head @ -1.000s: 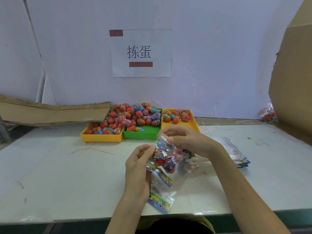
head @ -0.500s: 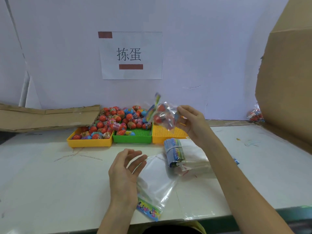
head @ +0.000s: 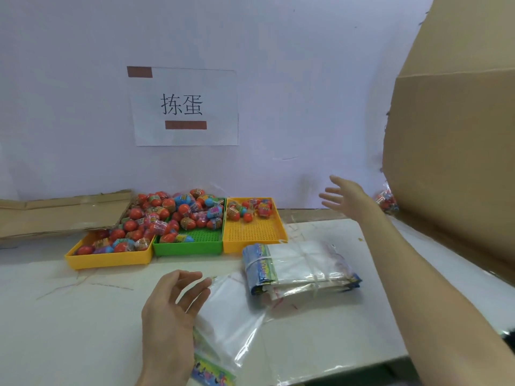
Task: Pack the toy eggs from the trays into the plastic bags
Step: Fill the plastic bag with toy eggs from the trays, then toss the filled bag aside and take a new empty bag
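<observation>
Three trays stand side by side at the wall: a yellow tray [head: 108, 259], a green tray [head: 192, 246] and a second yellow tray [head: 255, 236]. Wrapped toy eggs [head: 167, 215], mostly red with some blue, are heaped in them; the right one holds few. My left hand [head: 174, 307] hovers open over the left edge of a flat empty plastic bag [head: 237, 316]. My right hand [head: 344, 197] is raised with fingers spread, empty, reaching toward the filled bags of eggs [head: 387, 201] at the far right. A bundle of tied empty bags [head: 301, 267] lies in front of the right tray.
A large cardboard box [head: 457, 140] rises on the right and partly hides the filled bags. Flattened cardboard [head: 61, 213] lies at the back left. A paper sign [head: 185, 107] hangs on the white wall. The white table [head: 69, 316] ends near the bottom of the view.
My right hand carried the filled bag of eggs up and to the right and has let it go; it is now empty and spread. My left hand stays beside the flat bag.
</observation>
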The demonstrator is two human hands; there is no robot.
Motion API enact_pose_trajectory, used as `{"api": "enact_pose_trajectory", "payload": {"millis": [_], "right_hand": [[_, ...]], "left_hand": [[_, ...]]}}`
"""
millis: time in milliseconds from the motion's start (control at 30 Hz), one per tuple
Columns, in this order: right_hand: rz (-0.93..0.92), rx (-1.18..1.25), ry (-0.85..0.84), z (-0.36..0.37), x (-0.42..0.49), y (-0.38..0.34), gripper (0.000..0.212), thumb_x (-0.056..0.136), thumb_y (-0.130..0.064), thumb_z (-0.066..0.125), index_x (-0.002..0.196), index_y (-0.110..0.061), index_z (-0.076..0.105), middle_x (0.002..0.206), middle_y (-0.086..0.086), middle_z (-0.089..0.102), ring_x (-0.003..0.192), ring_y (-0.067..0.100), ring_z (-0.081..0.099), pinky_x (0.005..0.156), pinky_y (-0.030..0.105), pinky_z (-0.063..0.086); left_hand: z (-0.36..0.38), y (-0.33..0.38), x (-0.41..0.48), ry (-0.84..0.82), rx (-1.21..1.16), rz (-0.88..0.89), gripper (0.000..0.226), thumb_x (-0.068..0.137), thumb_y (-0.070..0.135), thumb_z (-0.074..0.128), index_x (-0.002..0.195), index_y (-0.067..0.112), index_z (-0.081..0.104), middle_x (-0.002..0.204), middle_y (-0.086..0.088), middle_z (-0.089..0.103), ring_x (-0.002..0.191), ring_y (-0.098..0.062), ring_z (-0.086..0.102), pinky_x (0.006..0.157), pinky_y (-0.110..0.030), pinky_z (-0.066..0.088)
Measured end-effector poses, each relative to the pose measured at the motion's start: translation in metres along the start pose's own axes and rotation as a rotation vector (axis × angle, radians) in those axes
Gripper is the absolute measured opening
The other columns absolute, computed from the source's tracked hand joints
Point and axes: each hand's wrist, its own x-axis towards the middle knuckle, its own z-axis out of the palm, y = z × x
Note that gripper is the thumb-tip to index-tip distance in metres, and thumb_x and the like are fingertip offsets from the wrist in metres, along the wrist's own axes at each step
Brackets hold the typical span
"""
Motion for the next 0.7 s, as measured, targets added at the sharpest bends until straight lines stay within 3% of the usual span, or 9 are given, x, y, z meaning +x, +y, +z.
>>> {"api": "enact_pose_trajectory", "payload": {"millis": [100,300,433,567,633,700], "right_hand": [[-0.126,-0.204,-0.138,0.014,-0.023,0.007,0.026,0.102,-0.018,0.055,0.120,-0.003,0.065,0.119,0.020,0.070,0.096,0.027,0.071,0.088,0.035,0.056],[-0.313,-0.426,-0.337,0.080,-0.072,0.006,0.020,0.103,-0.015,0.054,0.108,-0.008,0.072,0.099,0.009,0.075,0.086,0.020,0.067,0.079,0.030,0.054],[-0.434,-0.645,-0.686,0.127,-0.105,0.006,0.011,0.098,-0.017,0.065,0.100,-0.016,0.075,0.089,0.000,0.077,0.077,0.012,0.067,0.077,0.030,0.056],[-0.402,-1.048,-1.093,0.160,-0.131,0.033,0.017,0.089,-0.019,0.077,0.103,-0.027,0.074,0.093,-0.016,0.074,0.085,0.000,0.068,0.075,0.015,0.052],[-0.384,-1.193,-1.136,0.166,-0.133,0.051,0.028,0.086,-0.019,0.079,0.111,-0.028,0.072,0.103,-0.012,0.072,0.098,0.003,0.067,0.082,0.018,0.053],[-0.420,-1.281,-1.115,0.167,-0.131,0.065,0.030,0.085,-0.015,0.078,0.113,-0.024,0.072,0.108,-0.004,0.071,0.103,0.011,0.066,0.089,0.031,0.056]], "left_hand": [[0.001,-0.001,-0.002,-0.007,0.006,-0.006,0.024,0.101,0.012,0.049,0.081,0.008,0.062,0.078,-0.007,0.072,0.078,-0.025,0.071,0.079,-0.037,0.052],[0.000,0.000,-0.005,-0.010,0.050,-0.013,0.026,0.100,0.014,0.051,0.078,0.008,0.065,0.082,-0.010,0.072,0.073,-0.023,0.071,0.077,-0.038,0.053],[0.002,-0.001,-0.005,0.020,0.102,0.042,0.024,0.099,0.012,0.051,0.080,0.005,0.065,0.083,-0.012,0.071,0.073,-0.022,0.072,0.076,-0.036,0.054],[-0.003,-0.001,-0.008,0.048,0.216,0.129,0.025,0.099,0.014,0.051,0.084,0.002,0.066,0.085,-0.010,0.074,0.075,-0.021,0.071,0.075,-0.033,0.056],[-0.004,-0.002,-0.009,0.009,0.264,0.130,0.026,0.101,0.016,0.050,0.087,0.002,0.067,0.087,-0.010,0.074,0.076,-0.020,0.072,0.071,-0.031,0.055],[-0.006,-0.002,-0.010,-0.001,0.290,0.158,0.028,0.101,0.016,0.051,0.081,0.010,0.069,0.087,-0.007,0.075,0.077,-0.019,0.072,0.068,-0.028,0.053]]}}
